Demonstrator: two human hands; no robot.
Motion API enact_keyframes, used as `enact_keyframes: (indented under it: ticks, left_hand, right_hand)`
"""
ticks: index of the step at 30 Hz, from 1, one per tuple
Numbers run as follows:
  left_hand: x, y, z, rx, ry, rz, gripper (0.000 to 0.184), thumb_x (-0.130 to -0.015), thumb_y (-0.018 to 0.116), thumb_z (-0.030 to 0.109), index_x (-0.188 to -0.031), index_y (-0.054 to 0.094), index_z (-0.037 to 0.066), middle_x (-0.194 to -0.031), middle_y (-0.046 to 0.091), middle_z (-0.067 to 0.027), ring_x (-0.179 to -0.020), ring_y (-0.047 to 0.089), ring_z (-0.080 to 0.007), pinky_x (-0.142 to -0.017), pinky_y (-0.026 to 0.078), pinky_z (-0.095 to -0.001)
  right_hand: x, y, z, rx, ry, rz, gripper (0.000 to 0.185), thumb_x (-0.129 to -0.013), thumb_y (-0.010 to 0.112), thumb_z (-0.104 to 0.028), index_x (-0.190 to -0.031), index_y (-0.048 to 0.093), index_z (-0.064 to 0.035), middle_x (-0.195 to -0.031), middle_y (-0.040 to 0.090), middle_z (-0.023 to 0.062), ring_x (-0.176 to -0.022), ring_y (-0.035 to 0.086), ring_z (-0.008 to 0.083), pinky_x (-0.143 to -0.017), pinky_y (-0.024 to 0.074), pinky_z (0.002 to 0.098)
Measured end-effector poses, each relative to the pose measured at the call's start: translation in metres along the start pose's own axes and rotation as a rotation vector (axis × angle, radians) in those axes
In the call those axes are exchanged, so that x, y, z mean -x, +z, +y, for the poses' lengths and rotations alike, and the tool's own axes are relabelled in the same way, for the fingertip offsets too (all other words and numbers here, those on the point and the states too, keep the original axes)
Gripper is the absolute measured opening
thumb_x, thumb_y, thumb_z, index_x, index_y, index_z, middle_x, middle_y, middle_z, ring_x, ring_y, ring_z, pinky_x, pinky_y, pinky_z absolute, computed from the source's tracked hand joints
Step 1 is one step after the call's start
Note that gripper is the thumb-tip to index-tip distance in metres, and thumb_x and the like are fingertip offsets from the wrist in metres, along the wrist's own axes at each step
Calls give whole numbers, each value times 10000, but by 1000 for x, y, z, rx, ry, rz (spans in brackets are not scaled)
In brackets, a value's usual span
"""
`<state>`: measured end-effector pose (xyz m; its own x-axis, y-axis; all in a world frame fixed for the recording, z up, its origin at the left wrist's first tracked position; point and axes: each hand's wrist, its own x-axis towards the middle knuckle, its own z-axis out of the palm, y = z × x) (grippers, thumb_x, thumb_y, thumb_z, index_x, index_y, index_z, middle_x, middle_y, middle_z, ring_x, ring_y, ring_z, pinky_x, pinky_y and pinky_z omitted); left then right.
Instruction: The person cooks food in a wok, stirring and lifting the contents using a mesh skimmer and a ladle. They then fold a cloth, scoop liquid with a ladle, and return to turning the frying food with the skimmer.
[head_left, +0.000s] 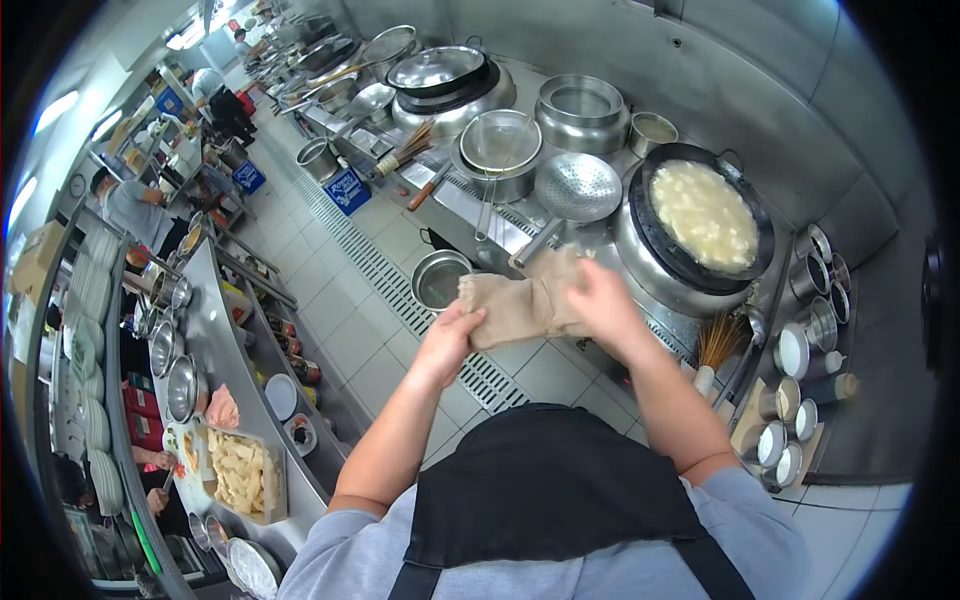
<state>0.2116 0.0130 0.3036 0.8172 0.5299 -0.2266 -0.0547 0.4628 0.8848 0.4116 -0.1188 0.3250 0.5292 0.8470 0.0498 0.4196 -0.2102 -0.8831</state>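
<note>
A beige cloth (510,308) is stretched between my two hands in front of the stove edge. My left hand (452,338) grips its left end, fingers closed on it. My right hand (600,305) has hold of the right part, its fingers partly hidden by the hand. Just beyond the cloth rests a perforated ladle (578,187), its handle reaching down to the cloth's top edge. A black wok (765,235) at the right contains pale pieces in cloudy liquid (705,217).
A bamboo brush (718,345) and several metal pots of seasonings (790,350) are at the right. A strainer (500,140) sits on a pot. At left, a counter (235,345) bears bowls and a tray of pale pieces (242,470). Several people stand farther left.
</note>
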Motion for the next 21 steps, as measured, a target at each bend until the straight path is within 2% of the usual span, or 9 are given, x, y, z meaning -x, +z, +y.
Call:
enact_keyframes:
  ticks: [2, 5, 8, 11, 13, 14, 16, 18, 21]
  left_hand:
    - [-6, 19, -11, 142, 34, -37, 400, -945, 482, 212, -1291, 424, 19, -1246, 519, -89, -1137, 507, -177, -958, 407, -311]
    - [-6, 45, -7, 78, 238, 77, 458, -932, 520, 277, -1280, 424, -4, -1202, 530, -104, -1087, 518, -176, -912, 423, -298]
    - [-16, 11, -8, 110, 112, 216, 413, -914, 553, 211, -1260, 442, 15, -1172, 545, -108, -1046, 551, -185, -874, 458, -305]
    - [-5, 8, 4, 266, 155, 160, 397, -924, 538, 231, -1248, 447, 21, -1182, 543, -116, -1057, 563, -207, -896, 473, -347]
    - [5, 10, 6, 302, 117, 133, 405, -929, 531, 248, -1250, 442, 18, -1187, 541, -116, -1058, 563, -209, -901, 472, -352]
    - [8, 13, 6, 338, 77, 79, 416, -932, 524, 269, -1250, 437, 15, -1185, 543, -116, -1057, 565, -210, -897, 476, -356]
    - [3, 15, 1, 367, 33, 12, 429, -935, 516, 290, -1249, 432, 11, -1183, 544, -116, -1055, 567, -211, -894, 479, -360]
    - [-3, 18, -9, 256, 13, 82, 430, -940, 500, 314, -1234, 437, 7, -1160, 557, -121, -1053, 573, -218, -870, 494, -373]
    - [-15, 8, -30, 261, -74, 211, 404, -942, 496, 312, -1208, 463, 9, -1128, 577, -119, -1040, 580, -222, -855, 499, -374]
  right_hand:
    - [12, 40, -25, 268, -224, 52, 222, -772, 608, -151, -909, 543, 11, -804, 594, 173, -764, 597, 351, -724, 487, 414]
    - [28, 76, -40, 282, -390, 158, 250, -760, 630, -157, -922, 550, 15, -807, 601, 160, -766, 595, 380, -726, 491, 443]
    - [33, 72, -33, 25, -504, 13, 333, -772, 655, -178, -1001, 537, 32, -843, 596, 166, -800, 600, 357, -750, 492, 430]
    - [35, 21, -18, -62, -303, -168, 381, -813, 640, -101, -1137, 485, 27, -955, 588, 116, -864, 592, 243, -781, 491, 360]
    - [28, 13, 14, -241, 7, 49, 335, -886, 588, -163, -1165, 486, -6, -1033, 582, 74, -905, 586, 199, -776, 494, 334]
    - [30, 15, 15, -241, 12, 51, 335, -886, 588, -163, -1165, 486, -6, -1033, 582, 74, -905, 586, 199, -776, 494, 334]
    - [34, 25, 10, -1358, 476, -262, 312, -920, 546, -239, -1152, 508, -34, -1029, 594, 57, -907, 591, 170, -782, 492, 292]
    - [38, 30, 5, -1349, 560, -198, 310, -941, 501, -282, -1127, 521, -35, -926, 625, 53, -831, 616, 157, -702, 512, 256]
    - [36, 31, 17, -706, 275, -235, 258, -933, 522, -243, -1066, 534, -21, -812, 619, 76, -564, 602, 142, -459, 476, 241]
